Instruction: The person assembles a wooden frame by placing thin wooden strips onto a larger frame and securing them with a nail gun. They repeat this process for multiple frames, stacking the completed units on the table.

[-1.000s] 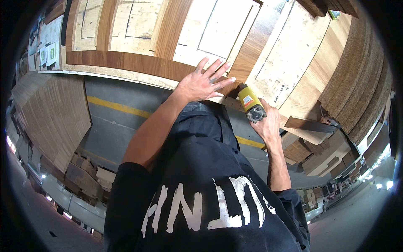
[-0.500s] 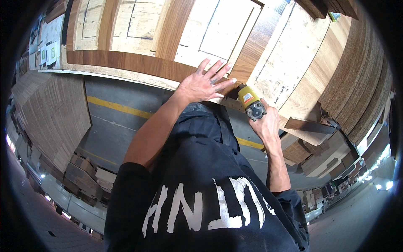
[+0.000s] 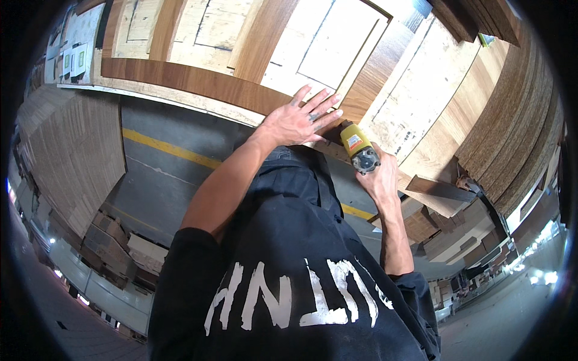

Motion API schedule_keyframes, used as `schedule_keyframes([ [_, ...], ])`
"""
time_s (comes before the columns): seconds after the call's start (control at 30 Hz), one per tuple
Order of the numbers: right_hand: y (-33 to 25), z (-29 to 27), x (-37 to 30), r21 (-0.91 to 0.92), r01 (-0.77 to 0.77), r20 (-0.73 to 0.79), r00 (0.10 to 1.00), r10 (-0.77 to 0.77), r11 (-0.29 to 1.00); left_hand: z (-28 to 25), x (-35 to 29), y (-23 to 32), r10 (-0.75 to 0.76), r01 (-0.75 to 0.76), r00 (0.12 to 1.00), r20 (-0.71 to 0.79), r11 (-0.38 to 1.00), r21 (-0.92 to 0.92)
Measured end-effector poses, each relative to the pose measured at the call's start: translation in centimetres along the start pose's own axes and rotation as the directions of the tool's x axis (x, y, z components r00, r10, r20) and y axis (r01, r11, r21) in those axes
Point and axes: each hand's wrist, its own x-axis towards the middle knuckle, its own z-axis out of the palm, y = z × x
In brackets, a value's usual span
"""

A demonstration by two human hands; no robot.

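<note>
My left hand (image 3: 299,118) lies with spread fingers over the near corner of a brown wooden frame. Its palm rests on the long front rail (image 3: 198,80). In my right hand (image 3: 382,177) is a yellow nail gun (image 3: 355,142) with a dark bolted cap. The gun's nose points at the frame's near right corner, just right of my left fingers; whether it touches the wood is hidden. A wide brown end board (image 3: 370,72) meets the rail at that corner. Narrower cross slats (image 3: 263,39) run away from the rail, over a pale worktable (image 3: 400,99).
At the right rise curved-looking stacks of brown boards (image 3: 512,132). A short wooden block (image 3: 438,188) juts from the table's near edge. Large stacked panels (image 3: 72,150) stand at the left, beside grey floor with a yellow line (image 3: 171,148). Papers (image 3: 74,61) lie at the far left.
The view has shifted slightly, so the table and frame appear a little lower and further right. My left hand stays spread on the corner, and the nail gun stays at the same corner.
</note>
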Motion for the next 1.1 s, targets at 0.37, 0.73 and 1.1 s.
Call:
schedule_keyframes([
  [0.37,0.6,0.9,-1.5,0.002,-0.018,-0.097,0.995,0.018,1.0,-1.8,-0.7,-1.9,-0.069,0.065,0.99,0.123,0.997,0.032],
  [0.73,-10.8,6.5,-0.3,0.214,-0.138,-0.195,0.964,0.181,0.967,-6.0,-11.6,-17.0,-0.012,0.012,1.0,-0.001,1.0,0.024],
  [1.1,-19.0,10.2,5.1,0.216,-0.236,-0.215,0.935,0.282,0.947,-7.0,-14.7,-18.6,0.03,-0.03,1.0,0.009,0.999,0.042],
])
